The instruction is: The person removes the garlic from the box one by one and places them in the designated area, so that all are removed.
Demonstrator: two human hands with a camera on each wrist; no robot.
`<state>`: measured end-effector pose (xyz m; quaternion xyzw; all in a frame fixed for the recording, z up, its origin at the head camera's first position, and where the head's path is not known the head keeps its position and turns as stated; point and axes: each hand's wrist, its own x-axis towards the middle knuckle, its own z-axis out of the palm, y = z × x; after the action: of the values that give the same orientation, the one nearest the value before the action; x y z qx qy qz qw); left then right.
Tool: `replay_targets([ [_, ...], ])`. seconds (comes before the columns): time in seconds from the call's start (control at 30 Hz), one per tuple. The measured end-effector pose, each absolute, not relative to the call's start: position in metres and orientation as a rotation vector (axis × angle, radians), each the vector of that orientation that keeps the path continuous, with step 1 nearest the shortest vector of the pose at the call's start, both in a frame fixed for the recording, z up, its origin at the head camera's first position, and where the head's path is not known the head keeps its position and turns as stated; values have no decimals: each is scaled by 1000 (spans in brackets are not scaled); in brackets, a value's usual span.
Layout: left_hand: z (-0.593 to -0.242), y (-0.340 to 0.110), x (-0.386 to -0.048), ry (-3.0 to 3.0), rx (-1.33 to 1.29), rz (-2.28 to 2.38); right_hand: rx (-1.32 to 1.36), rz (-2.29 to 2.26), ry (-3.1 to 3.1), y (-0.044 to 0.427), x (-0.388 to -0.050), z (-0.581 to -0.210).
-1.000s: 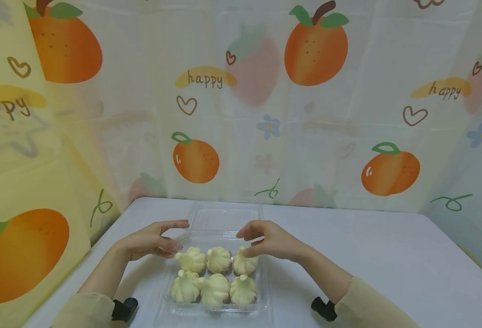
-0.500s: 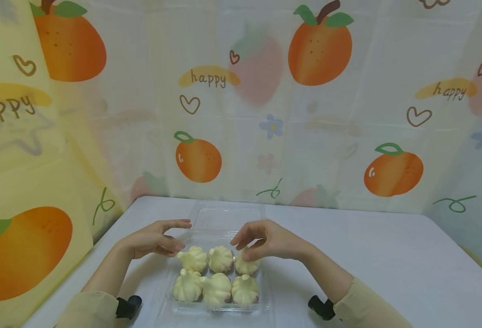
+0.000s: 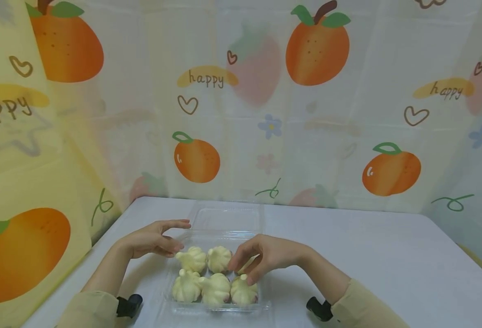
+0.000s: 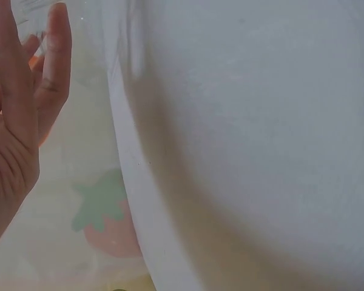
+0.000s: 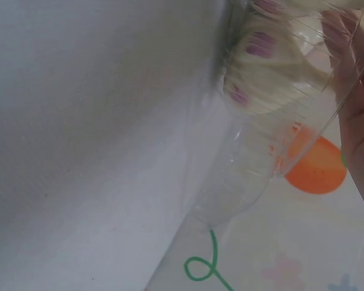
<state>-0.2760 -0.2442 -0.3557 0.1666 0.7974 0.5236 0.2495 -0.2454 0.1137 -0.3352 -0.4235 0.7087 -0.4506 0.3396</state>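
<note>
Several pale garlic bulbs sit in two rows in a clear plastic container. Over its right side, my right hand has bent fingers and hides most of the back right bulb. The thumb tip is at the stem of the front right garlic bulb; contact is unclear. Through the container wall, the right wrist view shows a purple-marked garlic bulb near that hand. At the left rim, my left hand has spread, loosely bent fingers with nothing held, close to the back left garlic bulb.
The container's transparent lid lies folded back towards the far table edge. More clear plastic extends at the near side. A white cloth covers the table. A fruit-printed curtain hangs behind and at the left.
My right hand has come down and nearer, from above the back right garlic bulb to the front right one. The left hand stays in place. The bulbs look unmoved.
</note>
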Motion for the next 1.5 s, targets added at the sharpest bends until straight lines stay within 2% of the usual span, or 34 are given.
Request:
replay_targets([
  [1.5,-360,-246,-277,2136,457,1462,-1188,-1020,2040,110,-244,-349],
])
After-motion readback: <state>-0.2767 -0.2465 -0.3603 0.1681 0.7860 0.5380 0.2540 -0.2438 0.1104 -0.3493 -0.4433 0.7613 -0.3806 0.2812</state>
